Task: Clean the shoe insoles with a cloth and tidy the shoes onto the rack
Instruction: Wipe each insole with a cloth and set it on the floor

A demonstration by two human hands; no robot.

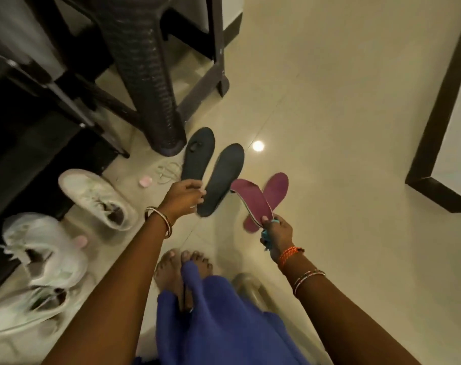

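Two dark grey insoles lie side by side on the tiled floor, one on the left (199,154) and one on the right (224,180). My left hand (183,196) has its fingers curled at the heel of the left one and seems to pinch it. My right hand (276,233) holds a purple insole (253,198) by its heel, tilted up off the floor, together with a teal cloth (265,239) bunched in the palm. A second purple insole (275,191) lies flat beneath it. Three white sneakers (97,198) (45,248) (26,309) stand at the left.
A dark shoe rack (39,106) fills the left side, with a dark woven plastic stool (145,88) beside it. White laces (168,171) and pink scraps (145,180) lie near the stool leg. My bare feet (182,267) stand below. A dark door frame (435,127) runs along the right.
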